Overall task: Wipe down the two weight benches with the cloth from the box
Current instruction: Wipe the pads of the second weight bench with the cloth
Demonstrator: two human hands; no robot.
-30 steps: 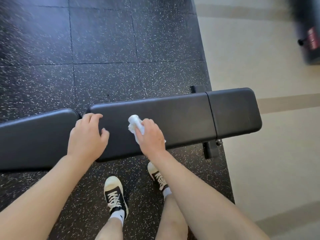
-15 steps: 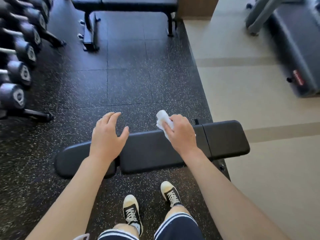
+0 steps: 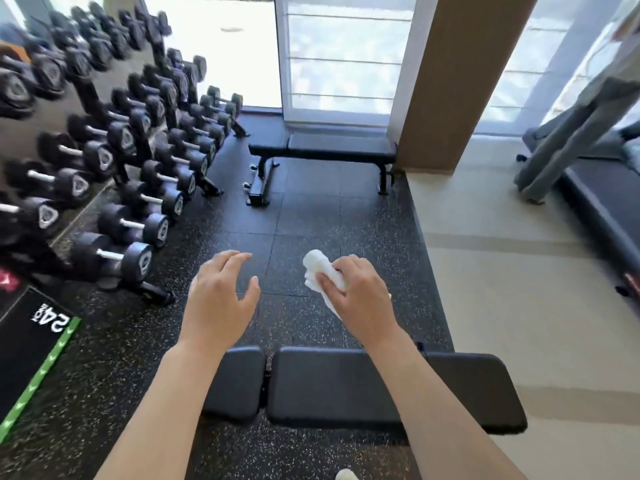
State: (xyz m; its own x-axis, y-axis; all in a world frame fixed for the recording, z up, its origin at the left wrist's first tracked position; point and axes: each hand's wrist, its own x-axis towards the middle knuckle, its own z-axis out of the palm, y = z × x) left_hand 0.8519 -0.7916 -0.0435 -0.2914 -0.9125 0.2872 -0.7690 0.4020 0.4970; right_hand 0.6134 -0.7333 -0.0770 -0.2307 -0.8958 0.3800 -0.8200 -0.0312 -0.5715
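Two benches in view: the near bench (image 3: 346, 386) sits right under the arms, the far bench (image 3: 325, 145) is by the window. Right hand (image 3: 360, 299) has its fingers curled around the bunched white cloth (image 3: 320, 268), up off the pad. Left hand (image 3: 218, 299) is empty, fingers loosely spread. Risk I'd guess: the dumbbell rack (image 3: 114, 161) crowds the walkway, so it's easy to clip a foot on the way over. Can't tell if the near pad is fully wiped.
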